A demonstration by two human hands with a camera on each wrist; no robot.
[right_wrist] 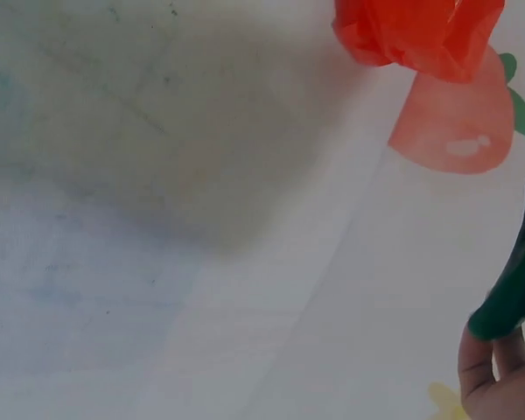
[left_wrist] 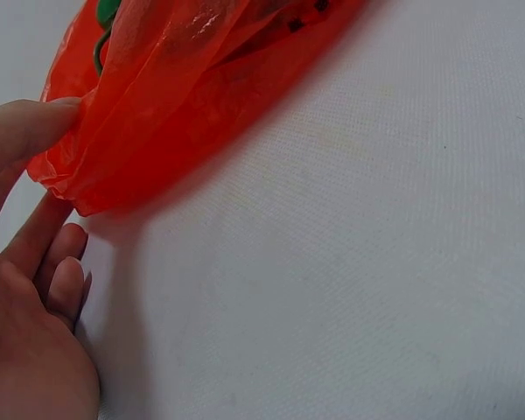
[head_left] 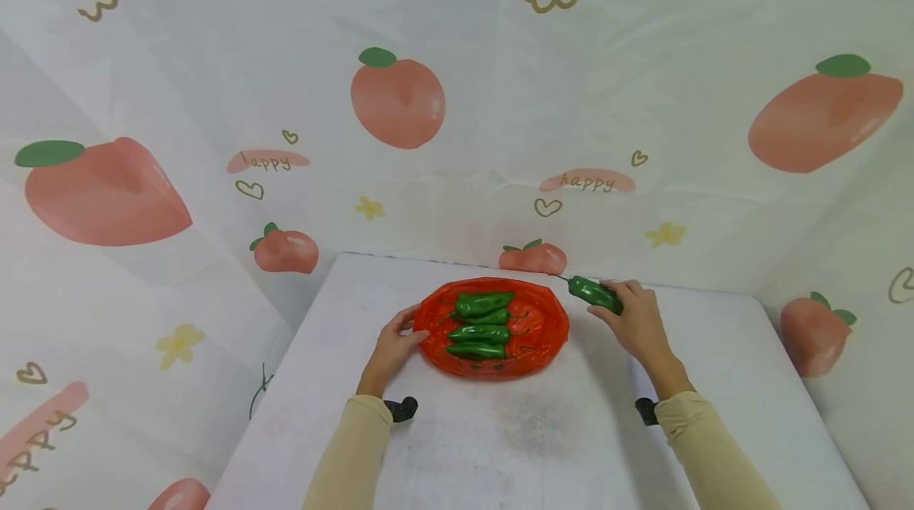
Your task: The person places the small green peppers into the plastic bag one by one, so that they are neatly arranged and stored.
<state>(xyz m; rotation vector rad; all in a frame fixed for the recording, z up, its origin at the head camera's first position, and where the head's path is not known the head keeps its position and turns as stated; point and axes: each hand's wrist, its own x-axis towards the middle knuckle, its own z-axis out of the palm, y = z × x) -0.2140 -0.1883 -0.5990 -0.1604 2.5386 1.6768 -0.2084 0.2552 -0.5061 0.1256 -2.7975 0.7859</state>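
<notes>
A red plastic bag [head_left: 539, 335], spread into a shallow oval with its mouth facing up, sits on the white table. Several green peppers [head_left: 480, 333] lie side by side in it, stems pointing to either side. My left hand [head_left: 394, 347] pinches the bag's left rim, thumb [left_wrist: 44, 127] over the edge and the other fingers underneath. To the right of the bag, my right hand [head_left: 638, 324] holds another green pepper [head_left: 594, 293] by its blunt end, its thin stem pointing left toward the bag. In the right wrist view only part of that pepper [right_wrist: 516, 280] shows.
The white table [head_left: 457, 446] ends at the back against a white cloth wall [head_left: 471, 201] printed with fruit, flowers and hearts. Similar cloth hangs along the left and right sides. A thin dark green cord-like thing [head_left: 261, 389] shows by the table's left edge.
</notes>
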